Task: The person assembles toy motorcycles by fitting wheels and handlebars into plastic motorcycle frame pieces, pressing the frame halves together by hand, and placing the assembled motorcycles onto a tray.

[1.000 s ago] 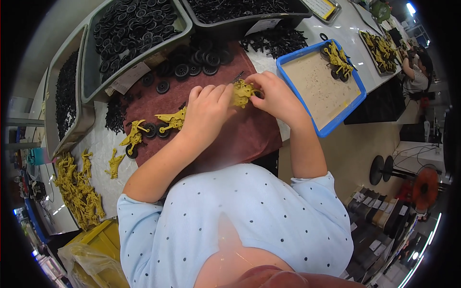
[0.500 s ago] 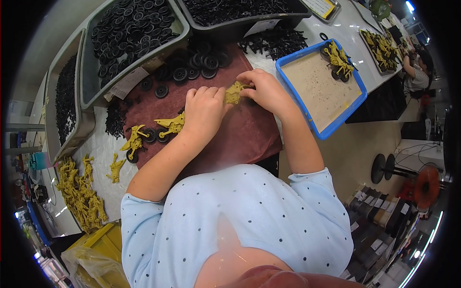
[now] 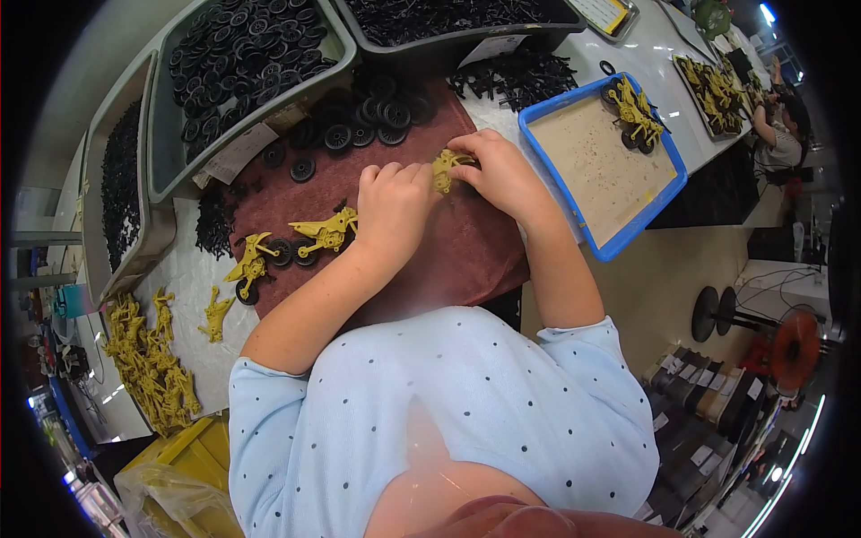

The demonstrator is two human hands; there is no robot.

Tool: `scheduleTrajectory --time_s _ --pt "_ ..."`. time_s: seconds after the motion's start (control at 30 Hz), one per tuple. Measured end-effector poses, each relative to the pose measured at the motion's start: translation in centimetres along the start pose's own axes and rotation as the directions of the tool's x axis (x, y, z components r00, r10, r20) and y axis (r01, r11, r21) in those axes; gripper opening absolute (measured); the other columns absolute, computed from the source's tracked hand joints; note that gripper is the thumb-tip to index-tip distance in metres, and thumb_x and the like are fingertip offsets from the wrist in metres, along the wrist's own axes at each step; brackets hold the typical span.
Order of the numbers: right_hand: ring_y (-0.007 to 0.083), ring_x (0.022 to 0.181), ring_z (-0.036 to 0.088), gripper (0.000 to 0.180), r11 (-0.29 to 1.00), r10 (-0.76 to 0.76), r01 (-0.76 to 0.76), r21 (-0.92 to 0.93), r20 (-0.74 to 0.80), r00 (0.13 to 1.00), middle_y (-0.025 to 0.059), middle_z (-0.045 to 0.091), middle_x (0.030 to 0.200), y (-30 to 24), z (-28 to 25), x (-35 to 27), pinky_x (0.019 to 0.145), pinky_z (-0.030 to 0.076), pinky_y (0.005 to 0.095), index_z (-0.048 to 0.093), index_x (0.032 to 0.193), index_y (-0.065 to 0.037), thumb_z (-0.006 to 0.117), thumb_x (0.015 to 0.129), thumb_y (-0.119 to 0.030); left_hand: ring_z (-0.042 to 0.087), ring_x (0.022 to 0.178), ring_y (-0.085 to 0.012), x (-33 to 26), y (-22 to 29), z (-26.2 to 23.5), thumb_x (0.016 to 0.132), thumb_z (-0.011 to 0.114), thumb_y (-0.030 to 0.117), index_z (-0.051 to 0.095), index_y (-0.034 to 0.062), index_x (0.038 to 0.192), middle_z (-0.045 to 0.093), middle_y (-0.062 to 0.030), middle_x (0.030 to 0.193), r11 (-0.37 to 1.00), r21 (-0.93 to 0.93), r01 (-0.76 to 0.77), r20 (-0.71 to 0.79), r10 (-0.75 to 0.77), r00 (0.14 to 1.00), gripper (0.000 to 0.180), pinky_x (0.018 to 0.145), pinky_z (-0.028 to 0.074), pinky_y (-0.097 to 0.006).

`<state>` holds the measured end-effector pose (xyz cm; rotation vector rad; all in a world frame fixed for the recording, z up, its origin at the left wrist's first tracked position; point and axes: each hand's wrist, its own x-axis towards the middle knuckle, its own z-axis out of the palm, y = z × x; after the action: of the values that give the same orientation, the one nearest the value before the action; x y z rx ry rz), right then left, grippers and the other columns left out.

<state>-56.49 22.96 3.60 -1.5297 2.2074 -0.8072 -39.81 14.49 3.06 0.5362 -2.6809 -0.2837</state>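
Between my hands, over the dark red cloth (image 3: pixel 475 247), is a yellow plastic toy motorcycle frame (image 3: pixel 444 172). My left hand (image 3: pixel 393 204) is closed on its left end, with the fingertips partly hidden. My right hand (image 3: pixel 495 170) pinches the other end between thumb and fingers. On the cloth to the left of my left hand lies a yellow toy motorcycle frame (image 3: pixel 327 231) with a black wheel (image 3: pixel 306 252). A second yellow frame (image 3: pixel 255 257) with wheels rests beside it. Loose black toy wheels (image 3: pixel 338 138) are heaped beyond my hands.
Grey bins hold black wheels (image 3: pixel 242 67) and small black parts (image 3: pixel 448 13). Loose black pieces (image 3: pixel 516 79) lie by the blue-rimmed tray (image 3: pixel 599 244), which holds assembled yellow toys (image 3: pixel 635 115). Yellow frames (image 3: pixel 148 359) pile up at left. Another person (image 3: pixel 778 134) sits far right.
My left hand has shifted slightly right, closer to my right hand, and the held yellow frame has turned. More of the yellow frame on the cloth now shows.
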Motion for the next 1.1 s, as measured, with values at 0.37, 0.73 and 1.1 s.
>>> scheduleTrajectory --time_s 0.37,0.73,1.1 --pt "0.0352 0.099 0.063 0.051 0.987 0.158 -0.158 -0.004 -0.04 0.987 0.0192 0.067 0.1 0.1 1.2 0.3 0.085 0.049 0.0429 0.062 0.101 0.002 0.083 0.07 -0.033 0.062 0.093 -0.0218 0.3 0.0 0.4 0.07 0.076 0.013 0.067 0.0068 0.1 0.069 -0.0038 0.096 0.998 -0.052 0.043 -0.001 -0.043 0.999 0.032 0.081 0.04 -0.036" --pt "0.0394 0.099 0.062 0.058 0.983 0.173 -0.173 -0.064 -0.016 0.985 0.0234 0.065 0.098 -0.5 1.2 0.6 0.084 0.05 0.0447 0.062 0.098 0.006 0.087 0.064 -0.035 0.061 0.087 -0.0217 0.5 0.3 0.6 0.068 0.076 0.014 0.067 0.0082 0.09 0.068 -0.0023 0.087 0.999 0.024 0.027 0.012 -0.027 1.0 0.025 0.079 0.04 -0.037" --pt "0.0401 0.1 0.06 0.056 0.989 0.133 -0.129 -0.076 0.04 0.99 0.0231 0.064 0.101 -0.1 1.3 0.6 0.086 0.05 0.0456 0.062 0.102 0.004 0.086 0.065 -0.031 0.061 0.085 -0.0215 0.6 0.2 1.0 0.066 0.077 0.014 0.064 0.0076 0.084 0.066 -0.0035 0.082 0.998 0.063 -0.005 0.022 0.004 1.0 0.022 0.078 0.04 -0.037"
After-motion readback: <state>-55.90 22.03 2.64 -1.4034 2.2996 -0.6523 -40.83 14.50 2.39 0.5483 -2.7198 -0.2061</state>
